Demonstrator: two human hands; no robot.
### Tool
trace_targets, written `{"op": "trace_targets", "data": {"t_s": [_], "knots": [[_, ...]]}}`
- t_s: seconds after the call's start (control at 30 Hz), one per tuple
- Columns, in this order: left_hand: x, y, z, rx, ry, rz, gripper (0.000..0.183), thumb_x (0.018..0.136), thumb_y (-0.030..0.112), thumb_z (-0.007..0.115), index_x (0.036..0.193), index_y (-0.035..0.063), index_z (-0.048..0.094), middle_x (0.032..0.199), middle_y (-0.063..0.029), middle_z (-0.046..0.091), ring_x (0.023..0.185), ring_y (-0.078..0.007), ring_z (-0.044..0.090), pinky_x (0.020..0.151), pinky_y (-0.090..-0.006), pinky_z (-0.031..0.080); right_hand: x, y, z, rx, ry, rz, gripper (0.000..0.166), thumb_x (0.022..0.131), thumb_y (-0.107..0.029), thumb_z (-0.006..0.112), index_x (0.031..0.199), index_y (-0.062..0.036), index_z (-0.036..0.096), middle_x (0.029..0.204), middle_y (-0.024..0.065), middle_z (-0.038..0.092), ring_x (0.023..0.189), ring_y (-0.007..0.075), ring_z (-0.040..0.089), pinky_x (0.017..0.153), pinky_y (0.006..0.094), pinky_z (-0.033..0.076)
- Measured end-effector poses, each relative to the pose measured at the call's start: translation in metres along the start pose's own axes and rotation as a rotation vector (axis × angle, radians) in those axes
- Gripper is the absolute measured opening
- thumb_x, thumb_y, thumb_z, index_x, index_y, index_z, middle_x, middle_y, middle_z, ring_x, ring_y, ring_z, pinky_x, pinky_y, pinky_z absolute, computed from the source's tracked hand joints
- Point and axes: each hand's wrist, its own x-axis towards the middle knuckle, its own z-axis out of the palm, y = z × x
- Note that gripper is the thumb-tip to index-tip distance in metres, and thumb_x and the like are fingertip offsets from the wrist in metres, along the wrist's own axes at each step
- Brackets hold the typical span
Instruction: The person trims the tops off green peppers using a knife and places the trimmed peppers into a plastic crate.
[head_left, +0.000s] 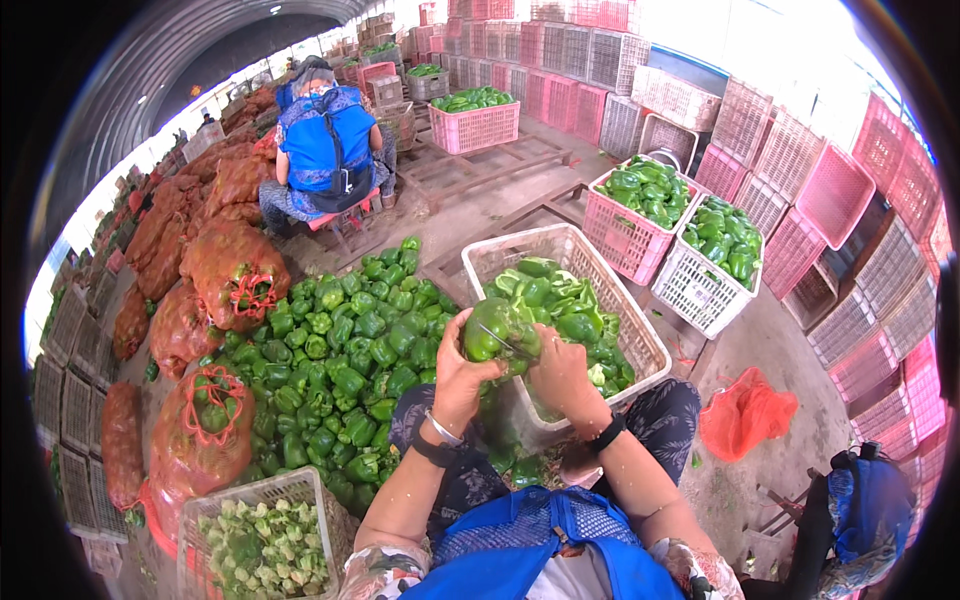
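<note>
My left hand (459, 375) holds a green bell pepper (487, 330) from its left side, thumb below it. At the pepper's right side, my right hand (568, 371) has its fingers curled around what looks like a thin knife (496, 339); its handle is hidden in the fist. The narrow blade lies across the pepper. Just beyond and below both hands stands a pale plastic crate (652, 345) with cut green peppers (577, 300) in it. To the left, a large heap of whole green bell peppers (337, 360) covers the floor.
A crate of pale pepper cores (324, 495) stands at lower left, near mesh sacks (199, 442). Two filled crates (634, 240) stand beyond on the right. A red net bag (746, 416) lies on the floor. A seated co-worker (322, 142) and another person (870, 517) are nearby.
</note>
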Motion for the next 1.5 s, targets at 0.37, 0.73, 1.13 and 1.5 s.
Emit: {"op": "trace_targets", "data": {"t_s": [0.37, 0.73, 1.13, 1.5], "knots": [[-0.017, -0.002, -0.041, -0.203, 0.139, -0.141, 0.066, 0.067, -0.012, 0.059, 0.129, -0.0084, 0.039, 0.115, -0.0125, 0.054, 0.091, -0.0186, 0.062, 0.078, -0.0274, 0.054, 0.022, 0.017, 0.053, -0.144, -0.093, -0.147, 0.043, 0.071, -0.014, 0.064, 0.112, -0.0045, 0.055, 0.09, 0.0117, 0.06, 0.07, 0.029, 0.062, 0.057, 0.0391, 0.048], [-0.049, 0.037, -0.081, -0.128, 0.418, 0.104, 0.075, 0.065, -0.013, 0.061, 0.134, -0.0103, 0.031, 0.115, -0.0149, 0.054, 0.088, -0.0203, 0.062, 0.077, -0.03, 0.055, 0.051, -0.06, 0.08, -0.15, -0.355, -0.147, 0.039, 0.073, -0.013, 0.057, 0.111, -0.0015, 0.057, 0.099, 0.0164, 0.061, 0.075, 0.0309, 0.065, 0.062, 0.041, 0.049], [-0.102, 0.055, -0.09, -0.516, 0.416, -0.059, 0.05, 0.069, -0.005, 0.059, 0.119, -0.002, 0.053, 0.103, -0.0117, 0.065, 0.095, -0.022, 0.064, 0.091, -0.0384, 0.051, 0.08, -0.037, 0.089, -0.076, -0.225, -0.533, 0.022, 0.07, -0.011, 0.057, 0.092, -0.0083, 0.06, 0.089, 0.0089, 0.061, 0.068, 0.0259, 0.064, 0.056, 0.0368, 0.049], [-0.134, 0.072, -0.116, -0.381, 0.361, 0.098, 0.072, 0.061, -0.005, 0.06, 0.132, -0.0044, 0.045, 0.114, -0.0131, 0.061, 0.096, -0.0213, 0.063, 0.088, -0.0322, 0.052, 0.087, -0.077, 0.062, 0.78, -0.506, 0.051, 0.039, 0.081, -0.026, 0.066, 0.113, -0.0042, 0.063, 0.094, 0.0115, 0.069, 0.079, 0.0165, 0.065, 0.074, 0.0346, 0.052]]}}
